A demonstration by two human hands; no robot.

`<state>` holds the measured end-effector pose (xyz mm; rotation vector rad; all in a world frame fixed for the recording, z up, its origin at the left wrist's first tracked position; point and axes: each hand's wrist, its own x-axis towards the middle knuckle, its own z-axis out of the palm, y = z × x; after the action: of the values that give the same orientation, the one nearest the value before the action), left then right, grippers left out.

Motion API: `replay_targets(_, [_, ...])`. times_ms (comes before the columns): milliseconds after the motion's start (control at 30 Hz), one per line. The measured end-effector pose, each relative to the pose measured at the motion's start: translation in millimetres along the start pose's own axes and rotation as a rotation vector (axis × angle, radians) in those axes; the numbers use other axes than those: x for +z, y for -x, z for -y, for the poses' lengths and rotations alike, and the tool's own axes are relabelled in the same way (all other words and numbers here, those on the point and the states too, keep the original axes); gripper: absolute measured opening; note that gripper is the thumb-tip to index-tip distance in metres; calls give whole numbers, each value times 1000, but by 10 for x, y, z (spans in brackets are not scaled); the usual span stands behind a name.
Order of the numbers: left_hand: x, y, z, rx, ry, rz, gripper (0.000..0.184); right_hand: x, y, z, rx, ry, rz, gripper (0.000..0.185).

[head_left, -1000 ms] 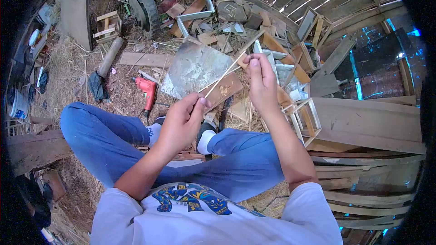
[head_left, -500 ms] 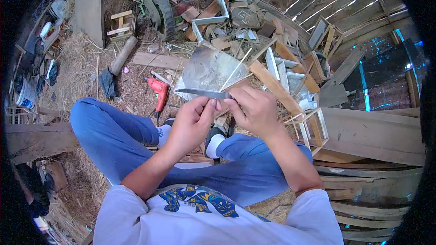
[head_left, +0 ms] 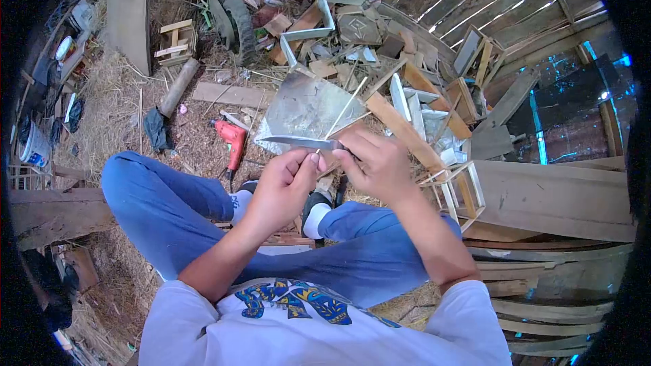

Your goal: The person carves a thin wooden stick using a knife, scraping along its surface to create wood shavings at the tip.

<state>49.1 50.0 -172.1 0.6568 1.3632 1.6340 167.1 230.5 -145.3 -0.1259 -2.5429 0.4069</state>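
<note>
A knife [head_left: 298, 141] with a long grey blade points left, its handle gripped in my right hand [head_left: 380, 168]. Below the blade, my left hand [head_left: 290, 177] is closed, with thumb and forefinger pinching a thin pale stick [head_left: 318, 152], mostly hidden by the fingers. The blade lies just above the left fingertips; whether it touches the stick I cannot tell. Beyond the hands, a worn grey board [head_left: 305, 105] lies on the floor. A red power drill [head_left: 232, 142] rests to the left of it.
A small frame of thin wooden strips [head_left: 456, 193] stands by my right knee. Scrap wood and white box pieces [head_left: 410, 105] are heaped ahead. A log [head_left: 180, 88] and a dark plastic bag [head_left: 157, 129] lie at left on straw-covered ground. A plank wall rises at right.
The knife and both hands keep nearly the same pose, with the blade shifted very slightly. The whole view has moved a little, so the surroundings appear a bit further left.
</note>
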Motion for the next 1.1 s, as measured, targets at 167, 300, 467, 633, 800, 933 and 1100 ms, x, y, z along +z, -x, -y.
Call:
replay_targets(167, [-53,-2,-100,-9,9,-22,22,-4,-28,3,76,-13,-8,14])
replay_targets(300, [-37,32,-116,-4,-39,-12,22,6,-29,-94,86,36,-44,16])
replay_targets(467, [-13,24,-37,-42,-35,2,22,-23,34,-12,92,-46,-48,11])
replay_targets(633, [-49,21,-87,-20,-24,-29,22,-2,-43,-204,195,-13,-130,18])
replay_targets(800, [-8,38,-96,-21,-46,20,23,-49,53,-167,117,-14,-38,16])
replay_targets(933, [-36,32,-81,-5,-70,35,24,-57,30,-253,293,78,-90,14])
replay_targets(1100, [-23,-1,-43,40,-100,22,24,-36,79,-233,137,-2,-31,15])
